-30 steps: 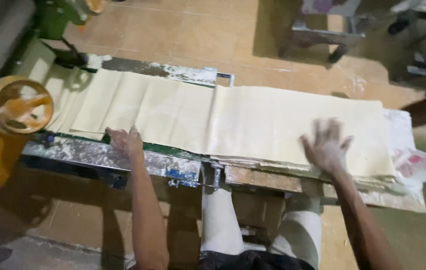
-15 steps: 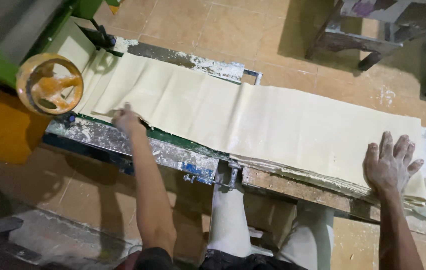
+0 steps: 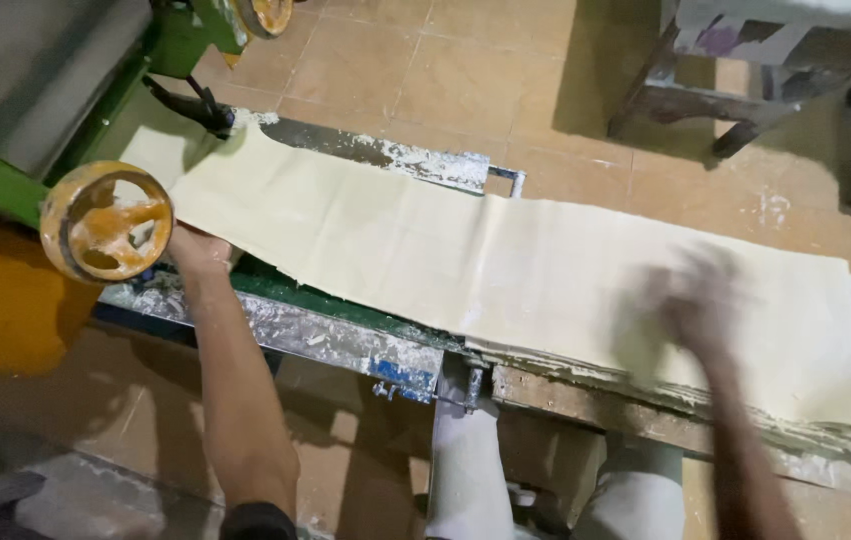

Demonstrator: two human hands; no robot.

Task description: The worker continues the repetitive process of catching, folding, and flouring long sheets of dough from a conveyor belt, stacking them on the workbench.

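A long pale sheet of dough (image 3: 426,250) is lying stretched across a flour-crusted green metal table (image 3: 316,335) and onward over a wooden board (image 3: 586,400) at the right, where its end is resting on a stack of further layers. The left hand (image 3: 198,250) is pressing on the near edge of the sheet at its left end, just beside the orange handwheel (image 3: 106,222) of a green rolling machine (image 3: 6,150); whether its fingers are spread or curled under the edge cannot be told, since they are partly hidden. The right hand (image 3: 691,300) is lying over the sheet toward its right end, fingers apparently spread flat, though it is heavily blurred and its contact with the dough is unclear. The person's light-trousered legs (image 3: 466,470) are showing below the table edge, above a tiled floor (image 3: 426,70). A wooden stool (image 3: 706,90) is standing well apart beyond the table.
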